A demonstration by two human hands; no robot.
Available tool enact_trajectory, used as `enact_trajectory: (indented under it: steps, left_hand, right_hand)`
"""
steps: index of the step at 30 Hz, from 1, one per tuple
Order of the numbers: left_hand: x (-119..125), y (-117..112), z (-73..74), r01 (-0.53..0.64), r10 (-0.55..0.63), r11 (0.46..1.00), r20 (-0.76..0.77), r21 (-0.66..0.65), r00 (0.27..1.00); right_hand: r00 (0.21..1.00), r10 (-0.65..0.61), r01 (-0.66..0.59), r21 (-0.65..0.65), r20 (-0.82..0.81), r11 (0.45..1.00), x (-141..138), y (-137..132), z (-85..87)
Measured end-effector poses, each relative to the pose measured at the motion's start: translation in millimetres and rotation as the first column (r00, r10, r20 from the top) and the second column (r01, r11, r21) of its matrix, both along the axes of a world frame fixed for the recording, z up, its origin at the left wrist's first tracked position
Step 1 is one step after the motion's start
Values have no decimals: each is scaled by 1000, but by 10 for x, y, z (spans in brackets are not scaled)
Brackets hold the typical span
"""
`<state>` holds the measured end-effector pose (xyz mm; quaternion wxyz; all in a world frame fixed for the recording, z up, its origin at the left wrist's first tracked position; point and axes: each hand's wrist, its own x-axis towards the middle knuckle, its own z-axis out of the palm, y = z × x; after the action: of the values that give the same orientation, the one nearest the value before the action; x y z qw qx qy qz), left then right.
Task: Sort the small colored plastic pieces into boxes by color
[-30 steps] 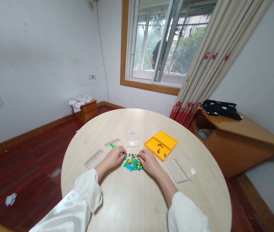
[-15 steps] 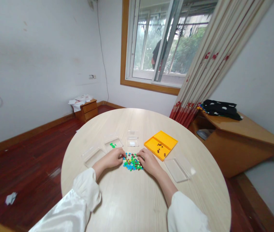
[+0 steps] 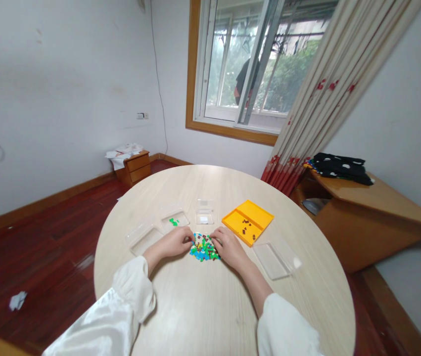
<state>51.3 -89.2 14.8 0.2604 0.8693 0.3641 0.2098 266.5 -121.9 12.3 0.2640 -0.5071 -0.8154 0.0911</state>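
A loose pile of small plastic building pieces [image 3: 205,251], blue, green, yellow, white and dark brown, lies on the round table between my hands. At its upper left edge is my left hand [image 3: 177,241], fingers curled and fingertips together; anything in them is too small to make out. My right hand [image 3: 228,243] bends over the pile's upper right edge, its fingers pinched and partly hidden from view. Behind it, an orange tray [image 3: 259,210] with a divider holds several dark brown pieces [image 3: 246,222]. Green pieces [image 3: 173,222] rest in a clear box [image 3: 185,217] beyond my left hand.
More clear plastic boxes stand around: one [image 3: 136,247] by my left forearm, a small open one [image 3: 205,211] at the back, one [image 3: 269,261] right of my right hand. The round table [image 3: 195,306] has a curved edge. A wooden cabinet [image 3: 336,232] stands at right.
The view has shifted very slightly. My left fingertips are a little closer to the pile's middle; my right hand stays at the same edge.
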Motion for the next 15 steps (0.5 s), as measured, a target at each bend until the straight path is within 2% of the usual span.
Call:
enact_trajectory:
  steps: [4,8,10,15]
  left_hand:
    - [25,-18,1,3,-2,999,20,-39,1000]
    - [23,20,-26,-114,114,993,38,7,993]
    - [12,44,-42,-137,135,989,43,46,990]
    - [8,67,-89,-38,33,991,42,126,999]
  right_hand:
    - [1000,3,-3,9,5,1000,-4,2,-2]
    - [1000,0,0,2,8,1000,-19,-4,3]
    - [1000,-7,7,0,13,1000,-28,-4,0]
    - [1000,0,0,2,30,1000,-36,0,-9]
